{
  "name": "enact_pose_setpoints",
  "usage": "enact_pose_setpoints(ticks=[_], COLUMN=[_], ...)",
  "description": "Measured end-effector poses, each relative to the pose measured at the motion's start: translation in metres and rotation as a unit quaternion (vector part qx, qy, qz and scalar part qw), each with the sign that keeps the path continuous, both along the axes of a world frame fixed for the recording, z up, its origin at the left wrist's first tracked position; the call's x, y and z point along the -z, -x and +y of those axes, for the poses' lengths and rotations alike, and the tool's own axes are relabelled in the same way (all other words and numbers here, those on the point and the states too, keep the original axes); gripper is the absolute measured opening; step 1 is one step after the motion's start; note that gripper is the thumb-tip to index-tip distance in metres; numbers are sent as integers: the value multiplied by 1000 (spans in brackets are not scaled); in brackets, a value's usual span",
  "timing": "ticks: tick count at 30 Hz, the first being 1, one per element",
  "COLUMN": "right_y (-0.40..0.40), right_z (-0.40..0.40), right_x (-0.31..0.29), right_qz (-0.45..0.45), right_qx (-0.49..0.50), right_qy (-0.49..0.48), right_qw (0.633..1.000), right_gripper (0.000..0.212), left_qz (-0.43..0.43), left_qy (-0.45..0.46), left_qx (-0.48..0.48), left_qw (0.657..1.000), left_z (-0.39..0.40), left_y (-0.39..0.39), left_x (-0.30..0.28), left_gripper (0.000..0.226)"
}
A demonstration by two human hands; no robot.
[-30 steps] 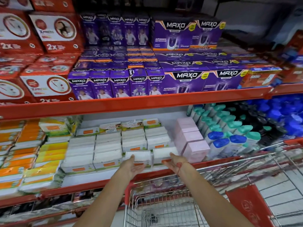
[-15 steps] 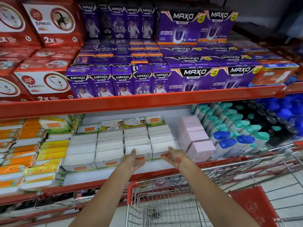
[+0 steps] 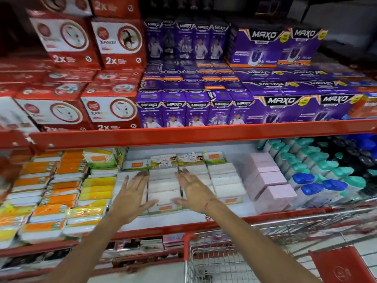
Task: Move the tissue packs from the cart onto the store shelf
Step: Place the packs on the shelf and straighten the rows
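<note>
White tissue packs (image 3: 163, 190) with orange labels lie in stacked rows on the lower store shelf (image 3: 163, 228), which has a red front edge. My left hand (image 3: 132, 193) rests palm down on the packs left of the middle row, fingers spread. On the right side of that same row lies my right hand (image 3: 193, 190), also flat, with a red thread at the wrist. Neither hand grips a pack. The wire cart (image 3: 224, 262) with a red handle stands below my right arm.
Orange and yellow packs (image 3: 51, 193) fill the shelf to the left. Pink boxes (image 3: 269, 184) and bottles with teal and blue caps (image 3: 318, 176) stand to the right. The upper shelf (image 3: 183, 133) holds red and purple boxes close above.
Both hands have reached further in over the white packs, from their front edge to lying flat on top, flanking the middle row. The view has moved closer to the shelf.
</note>
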State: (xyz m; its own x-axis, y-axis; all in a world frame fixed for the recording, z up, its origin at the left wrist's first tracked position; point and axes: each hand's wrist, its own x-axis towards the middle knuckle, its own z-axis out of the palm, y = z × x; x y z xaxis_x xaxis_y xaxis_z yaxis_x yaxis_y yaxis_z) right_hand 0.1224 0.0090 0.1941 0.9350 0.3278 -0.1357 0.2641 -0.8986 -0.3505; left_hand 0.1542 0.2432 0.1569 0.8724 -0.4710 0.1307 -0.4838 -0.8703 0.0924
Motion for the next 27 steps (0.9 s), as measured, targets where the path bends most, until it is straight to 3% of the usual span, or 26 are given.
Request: enact_pose_setpoints(ticks=[2, 5, 10, 19, 27], right_y=[-14, -32, -48, -41, -41], right_z=[20, 41, 60, 68, 70], right_x=[11, 22, 38, 53, 47], right_qz=[-2, -10, 8, -37, -17], right_qx=[-41, -43, -35, -8, -4], right_qy=[53, 115, 166, 168, 177], right_qw=[998, 992, 986, 985, 984], right_gripper=[107, 125, 144, 128, 135], left_qz=[18, 35, 86, 91, 105], left_qy=[-71, -137, -109, -83, -60], left_qx=[16, 23, 9, -9, -11], left_qw=[997, 990, 990, 992, 993], left_z=[23, 43, 51, 52, 49], left_y=[-7, -15, -23, -20, -24], left_x=[4, 7, 21, 32, 28], left_gripper=[106, 121, 127, 110, 136])
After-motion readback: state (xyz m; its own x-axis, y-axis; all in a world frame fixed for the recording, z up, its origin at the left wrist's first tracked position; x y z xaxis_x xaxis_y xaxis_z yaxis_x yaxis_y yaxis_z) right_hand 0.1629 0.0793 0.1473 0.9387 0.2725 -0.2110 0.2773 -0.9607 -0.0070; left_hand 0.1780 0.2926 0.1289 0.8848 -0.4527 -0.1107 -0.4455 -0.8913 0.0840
